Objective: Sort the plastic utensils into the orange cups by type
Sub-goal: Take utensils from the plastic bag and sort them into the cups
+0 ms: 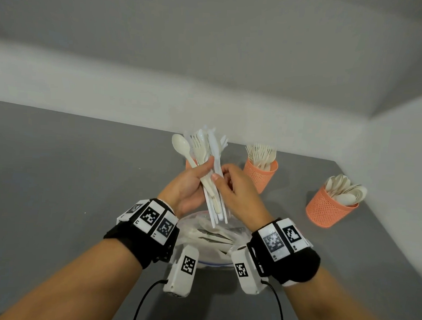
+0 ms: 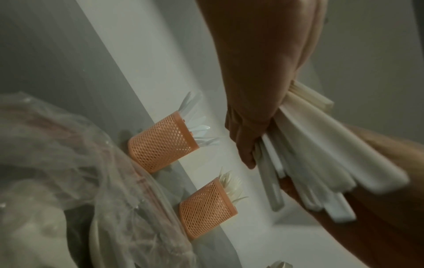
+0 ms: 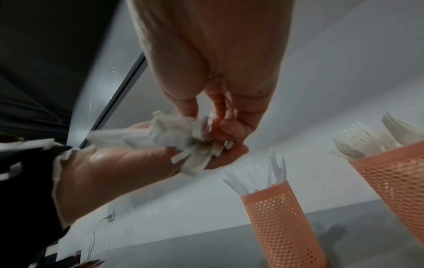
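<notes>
Two hands on utensil bundle [image 1: 210, 174] – left hand [image 1: 188, 183] grips it, right hand [image 1: 238, 185] pinches handles – no readable writing

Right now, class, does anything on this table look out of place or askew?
Nothing stands out. The three orange cups stand upright: forks, spoons, knives. The unsorted bundle is in the left hand.

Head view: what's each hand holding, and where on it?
Left hand grips the mixed utensil bundle around the handles. Right hand pinches into the same bundle's handles, which utensil unclear.
</notes>
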`<state>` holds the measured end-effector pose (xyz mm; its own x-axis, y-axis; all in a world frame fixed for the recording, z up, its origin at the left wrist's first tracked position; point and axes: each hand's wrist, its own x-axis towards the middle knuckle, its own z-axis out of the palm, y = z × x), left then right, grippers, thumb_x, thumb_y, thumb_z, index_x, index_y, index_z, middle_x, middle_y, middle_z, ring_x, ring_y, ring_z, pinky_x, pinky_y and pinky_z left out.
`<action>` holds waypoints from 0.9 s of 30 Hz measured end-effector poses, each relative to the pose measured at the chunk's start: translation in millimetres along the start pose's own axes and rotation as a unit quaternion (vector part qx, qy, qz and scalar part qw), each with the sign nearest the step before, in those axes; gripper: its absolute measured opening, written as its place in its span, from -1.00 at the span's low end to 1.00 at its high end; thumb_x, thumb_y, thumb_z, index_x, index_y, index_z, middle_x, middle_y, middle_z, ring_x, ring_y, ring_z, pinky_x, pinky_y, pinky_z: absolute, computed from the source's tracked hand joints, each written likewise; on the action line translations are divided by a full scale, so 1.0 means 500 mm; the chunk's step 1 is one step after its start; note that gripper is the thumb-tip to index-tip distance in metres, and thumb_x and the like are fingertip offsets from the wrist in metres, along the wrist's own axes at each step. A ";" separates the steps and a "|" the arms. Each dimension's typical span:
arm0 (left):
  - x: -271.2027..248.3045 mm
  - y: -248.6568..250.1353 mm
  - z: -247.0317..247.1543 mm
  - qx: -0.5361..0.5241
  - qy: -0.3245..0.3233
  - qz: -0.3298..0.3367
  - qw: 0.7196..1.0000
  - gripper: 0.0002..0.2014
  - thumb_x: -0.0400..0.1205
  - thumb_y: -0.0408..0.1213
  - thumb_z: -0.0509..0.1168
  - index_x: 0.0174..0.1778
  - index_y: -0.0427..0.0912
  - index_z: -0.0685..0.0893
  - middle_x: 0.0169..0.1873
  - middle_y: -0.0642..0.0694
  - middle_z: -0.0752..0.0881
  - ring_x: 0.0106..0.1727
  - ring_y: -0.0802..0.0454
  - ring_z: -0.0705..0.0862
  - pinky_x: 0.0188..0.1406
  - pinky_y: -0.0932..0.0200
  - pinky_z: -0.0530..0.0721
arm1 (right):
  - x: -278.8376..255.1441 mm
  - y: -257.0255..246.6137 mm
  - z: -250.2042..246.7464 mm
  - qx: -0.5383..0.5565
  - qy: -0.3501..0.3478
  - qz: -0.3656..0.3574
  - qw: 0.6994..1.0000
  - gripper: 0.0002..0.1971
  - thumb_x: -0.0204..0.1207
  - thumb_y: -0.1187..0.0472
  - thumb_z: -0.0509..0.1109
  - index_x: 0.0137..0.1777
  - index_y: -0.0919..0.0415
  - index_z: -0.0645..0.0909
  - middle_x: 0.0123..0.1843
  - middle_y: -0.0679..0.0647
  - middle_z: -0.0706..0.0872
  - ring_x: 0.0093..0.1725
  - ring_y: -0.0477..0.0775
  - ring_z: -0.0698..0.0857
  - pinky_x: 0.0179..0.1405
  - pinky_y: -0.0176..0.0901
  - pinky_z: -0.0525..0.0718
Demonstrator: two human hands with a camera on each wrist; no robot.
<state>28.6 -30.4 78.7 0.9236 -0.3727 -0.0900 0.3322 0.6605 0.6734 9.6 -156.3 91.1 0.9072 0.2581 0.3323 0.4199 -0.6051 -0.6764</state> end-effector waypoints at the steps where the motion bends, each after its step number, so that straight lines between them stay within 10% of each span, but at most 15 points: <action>1: 0.002 -0.002 -0.002 -0.004 0.002 0.005 1.000 -0.40 0.61 -0.14 0.22 0.56 -0.25 0.31 0.13 -0.32 0.61 0.03 -0.12 0.76 -0.08 0.04 0.76 | 0.002 -0.001 0.004 -0.011 -0.002 -0.003 1.000 -0.74 0.65 0.10 0.21 0.16 0.28 0.53 -0.17 -0.05 0.54 -0.22 -0.11 0.50 -0.23 -0.33 0.39; 9: -0.001 0.003 -0.007 0.010 -0.002 0.025 1.000 -0.70 0.72 -0.22 0.09 0.29 -0.19 0.60 0.17 -0.16 0.69 0.16 0.02 0.72 0.16 0.14 0.71 | 0.006 -0.016 0.021 -0.001 -0.047 -0.012 0.999 -0.58 0.69 0.12 0.12 0.42 0.38 0.30 0.03 -0.01 0.53 -0.03 -0.05 0.55 -0.26 -0.48 0.40; 14: -0.002 0.013 -0.008 0.007 0.000 -0.004 1.000 -0.67 0.75 -0.23 0.03 0.37 -0.22 0.52 0.19 -0.21 0.68 0.16 -0.06 0.69 0.25 0.03 0.65 | 0.014 -0.011 0.024 0.030 -0.027 0.025 0.999 -0.71 0.72 0.18 0.03 0.30 0.33 0.38 -0.23 -0.23 0.49 -0.22 -0.12 0.53 -0.17 -0.16 0.44; 22: 0.003 0.015 -0.013 -0.001 0.023 0.010 1.000 -0.62 0.73 -0.36 0.09 0.47 -0.36 0.44 0.44 -0.35 0.51 0.45 -0.20 0.52 0.28 -0.03 0.60 | 0.020 -0.003 0.037 0.059 -0.034 0.010 0.998 -0.71 0.69 0.13 0.12 0.25 0.31 0.44 0.13 0.20 0.65 0.11 0.11 0.66 0.08 -0.09 0.63; 27: -0.005 0.022 -0.021 0.020 0.024 0.007 0.999 -0.63 0.72 -0.37 0.09 0.47 -0.32 0.45 0.39 -0.34 0.54 0.36 -0.24 0.58 0.21 -0.12 0.64 | 0.027 0.010 0.024 0.144 -0.109 0.075 0.981 -0.72 0.67 0.16 0.17 0.35 0.16 0.42 0.09 -0.05 0.67 0.07 -0.15 0.67 0.07 -0.35 0.61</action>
<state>32.1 -15.6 78.7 0.9368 -0.3307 -0.1144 0.3114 0.6388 0.7035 24.1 -146.6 84.3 0.9306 0.3553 0.0875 0.2421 -0.4188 -0.8752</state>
